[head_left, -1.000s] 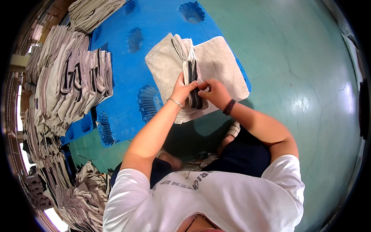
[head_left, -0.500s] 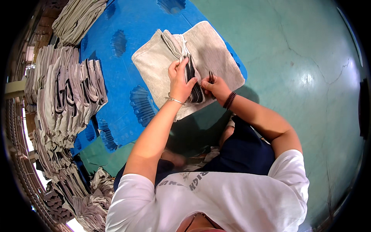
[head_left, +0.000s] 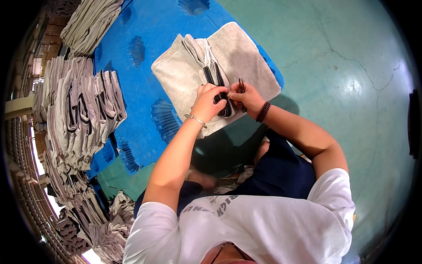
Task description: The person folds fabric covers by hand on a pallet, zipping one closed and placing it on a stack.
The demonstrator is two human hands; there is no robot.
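Observation:
Across my lap end of a blue pallet lies a light grey knit garment piece (head_left: pixel 250 57), spread flat, with a gathered stack of black-and-white striped edges (head_left: pixel 213 75) down its middle. My left hand (head_left: pixel 207 102) is closed on the lower part of these striped edges, thumb and fingers pinching toward my right hand. In my right hand (head_left: pixel 250 99) is a pair of dark thread snips (head_left: pixel 241 86), its two points sticking up past the fingers. The fingertips of both hands almost meet at the striped edge, where whatever lies between them is too small to make out.
The blue pallet (head_left: pixel 145 17) has ribbed hollows and rests on a green, cracked floor (head_left: pixel 334 132). Along its left side stand piles of grey garment pieces (head_left: pixel 79 105) with dark trim. Another folded pile (head_left: pixel 90 26) lies at the far left, and crumpled cloth (head_left: pixel 118 211) sits near my left elbow.
My left hand has slid down the striped edges toward me, its fingers drawing in from a spread position and uncovering more of the stripes. The right hand with the snips stays close by.

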